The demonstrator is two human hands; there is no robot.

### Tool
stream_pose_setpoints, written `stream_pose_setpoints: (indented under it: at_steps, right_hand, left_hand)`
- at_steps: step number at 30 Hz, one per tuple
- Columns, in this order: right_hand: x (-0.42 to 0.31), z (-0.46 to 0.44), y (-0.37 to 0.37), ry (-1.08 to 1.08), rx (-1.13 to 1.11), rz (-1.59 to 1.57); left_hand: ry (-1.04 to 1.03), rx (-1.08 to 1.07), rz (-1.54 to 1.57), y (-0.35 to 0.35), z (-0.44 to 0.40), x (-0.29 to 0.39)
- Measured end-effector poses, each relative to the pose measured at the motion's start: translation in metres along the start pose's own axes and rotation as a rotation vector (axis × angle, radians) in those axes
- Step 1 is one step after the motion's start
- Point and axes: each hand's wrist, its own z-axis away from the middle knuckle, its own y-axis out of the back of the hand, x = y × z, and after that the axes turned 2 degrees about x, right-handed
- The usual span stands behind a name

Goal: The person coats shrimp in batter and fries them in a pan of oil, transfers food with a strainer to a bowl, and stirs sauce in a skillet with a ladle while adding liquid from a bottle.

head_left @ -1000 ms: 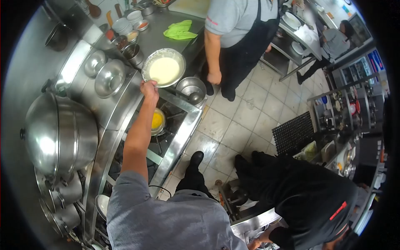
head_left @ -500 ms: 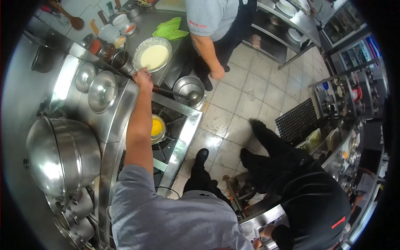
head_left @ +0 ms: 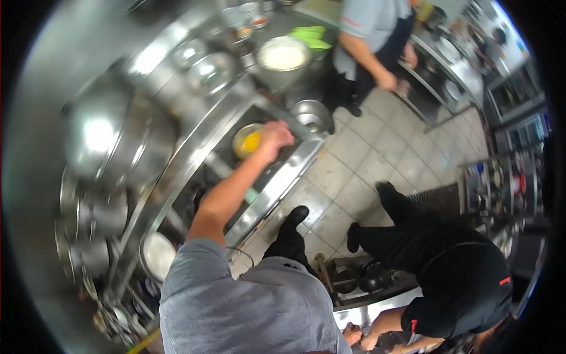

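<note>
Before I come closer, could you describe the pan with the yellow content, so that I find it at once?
Find the steel-edged stove beneath the outstretched left hand. The small pan sits on it, close beside that hand. Its bright yellow contents set it apart from the larger steel pot by the stove's corner.

1. A blurred, bare left hand [head_left: 276,140] reaches over a steel stove [head_left: 287,177], beside a small round metal pan [head_left: 238,143] holding yellow contents [head_left: 252,141]; whether they touch is unclear.
2. A wide silver bowl [head_left: 262,59] of creamy-white mixture [head_left: 283,55] sits farther off.
</note>
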Motion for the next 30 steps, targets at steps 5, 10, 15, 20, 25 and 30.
stream_pose_setpoints:
  at_steps: [5, 10, 15, 20, 25, 30]
  right_hand:
    - [-0.14, -0.043, 0.006, 0.248, -0.13, -0.201]
    - [-0.093, -0.09, -0.056, 0.51, -0.392, -0.525]
    - [-0.075, -0.072, -0.044, 0.468, -0.435, -0.494]
    - [-0.094, -0.023, -0.046, 0.519, -0.489, -0.561]
    - [-0.128, 0.054, -0.068, 0.645, -0.614, -0.487]
    - [-0.169, 0.183, -0.114, 0.949, -0.736, -0.373]
  left_hand:
    - [0.32, 0.22, -0.003, -0.025, 0.231, -0.038]
    - [0.502, 0.191, -0.089, -0.049, 0.416, -0.038]
    - [0.546, 0.042, -0.292, -0.052, 0.533, -0.037]
    - [0.477, -0.04, -0.305, -0.047, 0.603, -0.022]
    - [0.344, -0.054, -0.295, -0.025, 0.68, 0.005]
    - [0.196, 0.049, -0.279, 0.037, 0.818, 0.04]
